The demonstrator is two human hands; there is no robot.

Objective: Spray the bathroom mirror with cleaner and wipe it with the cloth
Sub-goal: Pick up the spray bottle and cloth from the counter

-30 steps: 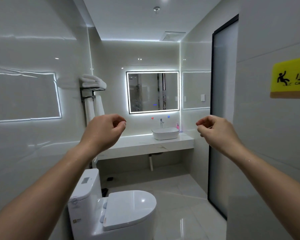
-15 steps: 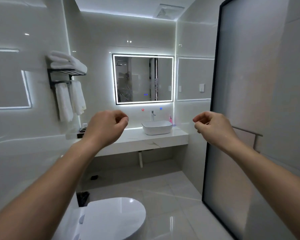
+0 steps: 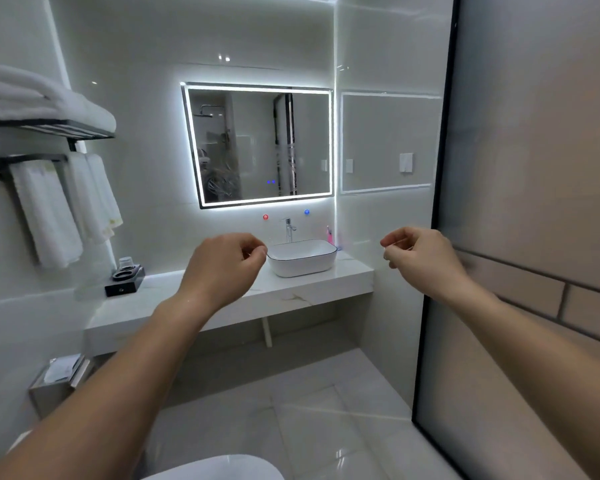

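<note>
Plainly the left hand (image 3: pixel 222 268) and right hand (image 3: pixel 420 258) hover curled and empty, well apart; the mirror (image 3: pixel 260 143) is on the far wall. With neither cleaner nor cloth in them, bare fingers may smudge it.

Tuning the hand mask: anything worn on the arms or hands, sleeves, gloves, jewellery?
Nothing visible. The left hand and right hand are bare: no gloves, rings or watch. Both forearms are uncovered to the frame edge, no sleeves.
</note>
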